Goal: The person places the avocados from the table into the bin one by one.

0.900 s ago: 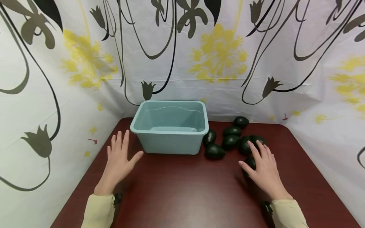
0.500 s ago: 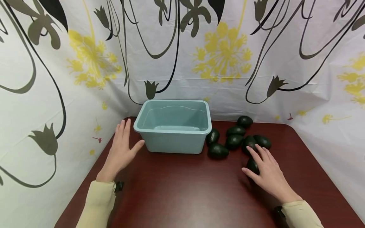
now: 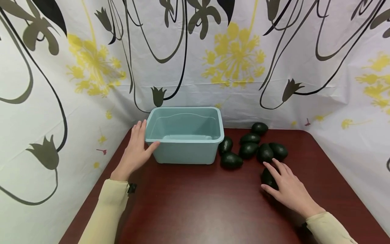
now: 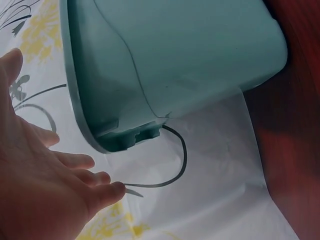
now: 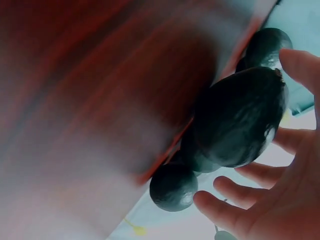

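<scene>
A light teal plastic tub stands at the back of the table with nothing inside it. My left hand is at its left side, fingers extended and thumb spread toward the front rim. In the left wrist view those fingertips are beside the tub's rim, apart from it. My right hand hovers around the nearest dark green avocado, its fingers and thumb spread. The right wrist view has this avocado lying in front of the palm, with a gap to the thumb.
Several more avocados lie right of the tub, among them one near its front corner and one at the back edge. The reddish-brown table meets a patterned white cloth behind and at both sides.
My left hand has moved forward and right, up to the tub's left rim. My right hand has shifted slightly right and lower beside the nearest avocado. The tub and avocados stay put.
</scene>
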{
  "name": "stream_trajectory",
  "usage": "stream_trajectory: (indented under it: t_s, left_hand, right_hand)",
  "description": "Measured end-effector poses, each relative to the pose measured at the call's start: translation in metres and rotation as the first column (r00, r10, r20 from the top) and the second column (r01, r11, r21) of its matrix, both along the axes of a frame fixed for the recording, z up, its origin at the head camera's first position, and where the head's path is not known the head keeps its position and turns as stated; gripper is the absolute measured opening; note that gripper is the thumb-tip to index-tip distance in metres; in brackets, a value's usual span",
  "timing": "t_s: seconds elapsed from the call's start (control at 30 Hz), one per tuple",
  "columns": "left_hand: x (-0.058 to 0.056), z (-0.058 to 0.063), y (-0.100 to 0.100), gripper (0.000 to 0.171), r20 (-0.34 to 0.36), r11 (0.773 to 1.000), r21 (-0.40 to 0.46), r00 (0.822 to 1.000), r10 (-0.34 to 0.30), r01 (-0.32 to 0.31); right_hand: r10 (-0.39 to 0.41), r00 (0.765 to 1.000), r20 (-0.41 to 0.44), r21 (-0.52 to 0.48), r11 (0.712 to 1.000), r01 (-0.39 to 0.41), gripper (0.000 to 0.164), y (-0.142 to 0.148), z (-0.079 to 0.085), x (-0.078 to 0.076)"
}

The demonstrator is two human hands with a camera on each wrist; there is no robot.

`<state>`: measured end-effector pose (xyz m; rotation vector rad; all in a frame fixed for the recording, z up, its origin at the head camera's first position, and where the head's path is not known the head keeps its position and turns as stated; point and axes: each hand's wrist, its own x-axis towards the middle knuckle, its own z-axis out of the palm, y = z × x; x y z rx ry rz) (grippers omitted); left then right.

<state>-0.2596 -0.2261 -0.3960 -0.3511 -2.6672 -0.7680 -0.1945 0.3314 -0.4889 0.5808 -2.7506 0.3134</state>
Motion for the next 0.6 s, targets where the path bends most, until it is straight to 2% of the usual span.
stream_trajectory:
  t_s: [0.3,0.6]
  left_hand:
    - [-0.013,-0.001,0.001,0.099,0.050,1.000,-0.013,0.999,-0.009,0.009]
    - [-0.020,0.000,0.008,0.102,0.067,0.999,-0.032,0.998,-0.004,0.006]
  right_hand:
    - [-0.051,0.995,0.090,0.027,0.998,0.049,0.084,0.006,0.003,0.003]
    - [-0.059,0.995,0.078,0.056,0.997,0.054,0.081,0.012,0.007,0.002]
